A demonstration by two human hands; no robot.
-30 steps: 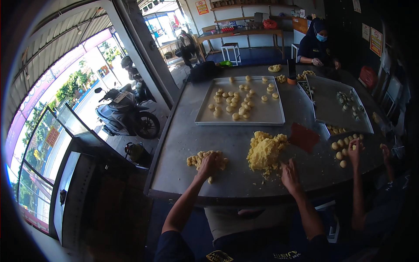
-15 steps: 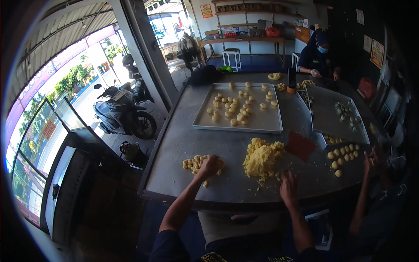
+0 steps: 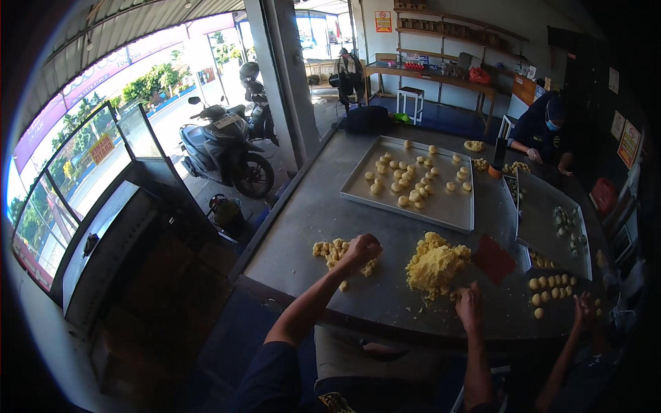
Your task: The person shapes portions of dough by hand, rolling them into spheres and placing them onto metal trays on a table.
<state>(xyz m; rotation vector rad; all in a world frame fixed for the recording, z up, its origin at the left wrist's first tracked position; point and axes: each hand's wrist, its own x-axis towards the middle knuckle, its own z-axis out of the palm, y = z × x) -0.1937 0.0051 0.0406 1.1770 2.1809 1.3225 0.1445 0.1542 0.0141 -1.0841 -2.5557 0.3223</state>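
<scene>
My left hand (image 3: 361, 252), its fingers curled, hangs over the right part of a heap of small pale dough pieces (image 3: 328, 250). The hand itself hides what its fingers hold, if anything. My right hand (image 3: 470, 305) is bent closed just above the table, beside the near right edge of a crumbly yellow mound (image 3: 435, 265). Small crumbs lie by its fingertips, and its grip is too small to make out. A flat red-brown scraper (image 3: 494, 259) rests right of the mound. One loose dough piece (image 3: 343, 286) sits nearer me than the heap.
A large tray (image 3: 358, 191) of round dough balls stands beyond the mound. Another tray (image 3: 544, 237) with greenish pieces lies at the right, near rows of dough balls (image 3: 551, 290). A co-worker's hands (image 3: 584, 308) are at the near right; another person (image 3: 544, 134) works at the far right.
The whole view has swung, so the table appears farther right and lower. My right hand's fingers are more curled now. My left hand stays over the dough pieces. The far person's head is bowed lower.
</scene>
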